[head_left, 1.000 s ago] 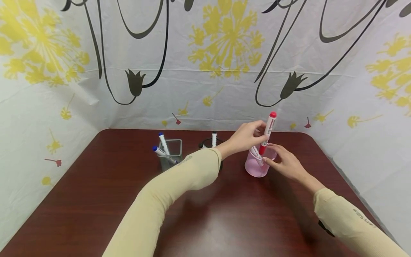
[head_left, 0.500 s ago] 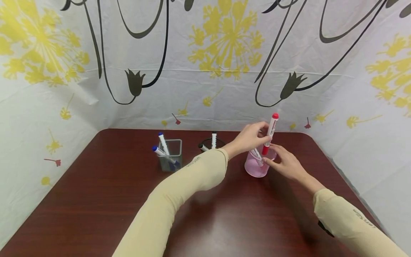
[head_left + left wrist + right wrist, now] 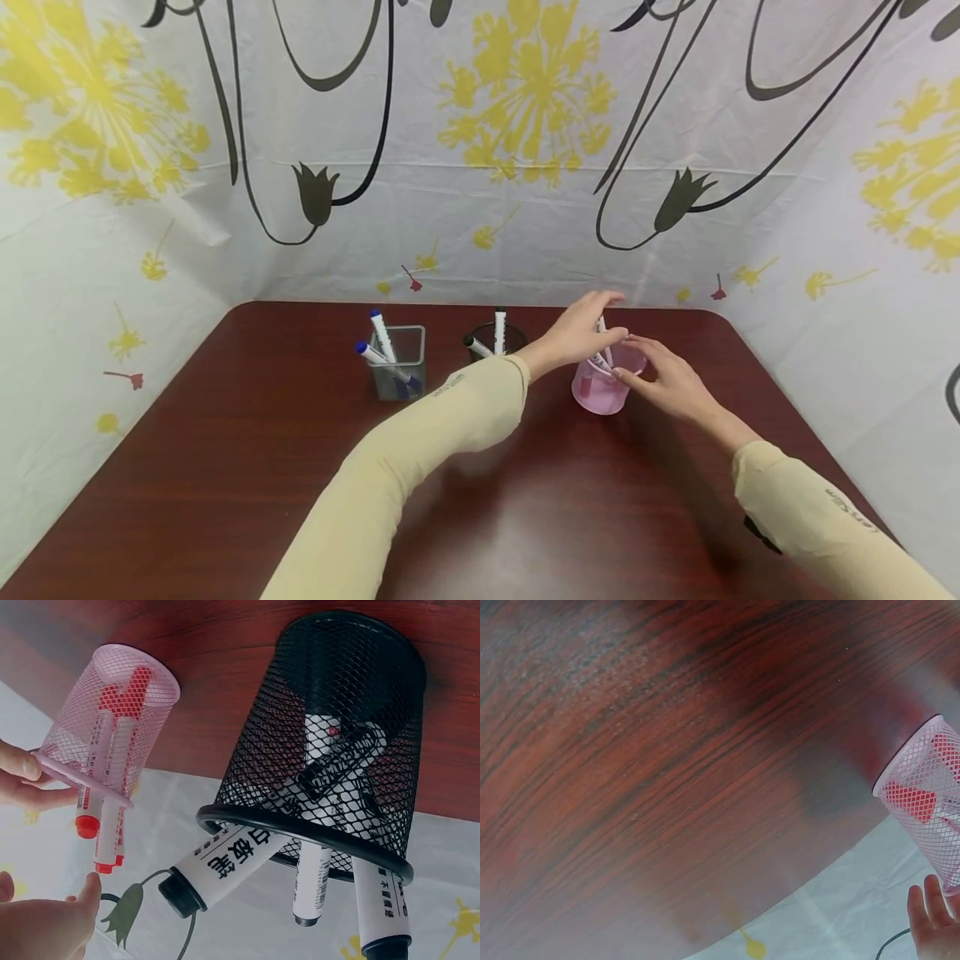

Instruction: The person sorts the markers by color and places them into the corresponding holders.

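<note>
A pink mesh pen holder point(image 3: 600, 398) stands upright at the back right of the table. In the left wrist view it appears upside down, with red-capped whiteboard markers point(image 3: 88, 776) inside. My right hand point(image 3: 670, 382) holds its rim, thumb at the front and fingers behind. My left hand point(image 3: 576, 333) hovers over the opening with thumb and fingers apart. From the left wrist, that left hand point(image 3: 41, 922) shows a thumb close to the red marker ends, apparently holding nothing. Only the fingertips of the right hand point(image 3: 934, 922) enter the right wrist view, by the rim.
A black round mesh pen holder point(image 3: 337, 660) with several black-capped markers stands left of the pink one, partly behind my left arm. Farther left is a grey square holder point(image 3: 390, 385) with blue-capped markers point(image 3: 382, 336). A patterned cloth point(image 3: 420, 208) hangs behind the table.
The red marker that my left hand was pinching above the pink holder has gone down into it. The left fingers have let go and spread. My right hand stays on the rim.
</note>
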{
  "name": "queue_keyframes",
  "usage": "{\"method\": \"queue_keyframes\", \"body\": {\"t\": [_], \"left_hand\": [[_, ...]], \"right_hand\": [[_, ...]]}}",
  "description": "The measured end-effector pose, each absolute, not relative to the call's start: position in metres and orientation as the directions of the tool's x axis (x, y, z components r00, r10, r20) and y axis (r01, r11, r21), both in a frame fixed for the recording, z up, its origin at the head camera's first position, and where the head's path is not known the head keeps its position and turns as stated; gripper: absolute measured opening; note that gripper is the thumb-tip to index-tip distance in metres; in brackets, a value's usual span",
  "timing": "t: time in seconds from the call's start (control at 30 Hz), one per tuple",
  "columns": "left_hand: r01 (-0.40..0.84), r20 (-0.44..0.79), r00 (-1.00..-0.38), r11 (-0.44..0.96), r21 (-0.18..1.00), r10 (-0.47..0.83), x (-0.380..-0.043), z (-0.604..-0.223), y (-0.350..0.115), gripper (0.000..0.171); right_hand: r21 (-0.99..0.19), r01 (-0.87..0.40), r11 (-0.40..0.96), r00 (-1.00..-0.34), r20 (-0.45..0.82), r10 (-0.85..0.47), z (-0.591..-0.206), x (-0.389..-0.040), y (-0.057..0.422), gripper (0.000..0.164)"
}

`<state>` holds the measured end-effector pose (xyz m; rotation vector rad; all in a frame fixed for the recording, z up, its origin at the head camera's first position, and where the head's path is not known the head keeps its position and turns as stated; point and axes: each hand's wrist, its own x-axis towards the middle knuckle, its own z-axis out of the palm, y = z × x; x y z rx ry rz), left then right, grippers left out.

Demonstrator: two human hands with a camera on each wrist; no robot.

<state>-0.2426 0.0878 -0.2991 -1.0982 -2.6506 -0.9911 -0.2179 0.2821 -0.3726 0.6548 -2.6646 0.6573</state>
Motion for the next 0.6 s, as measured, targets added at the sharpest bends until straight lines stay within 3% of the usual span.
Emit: {"method": "queue_keyframes", "body": {"t": [0.6], "left_hand": [[0.761,0.453,-0.593,0.282,0.584,0.666,-0.203,-0.271,0.052,0.048]], "right_hand": [[-0.358,-0.488,0.796,-0.853,0.390,-0.347,-0.372,-0.217,0.283,0.054]]}}
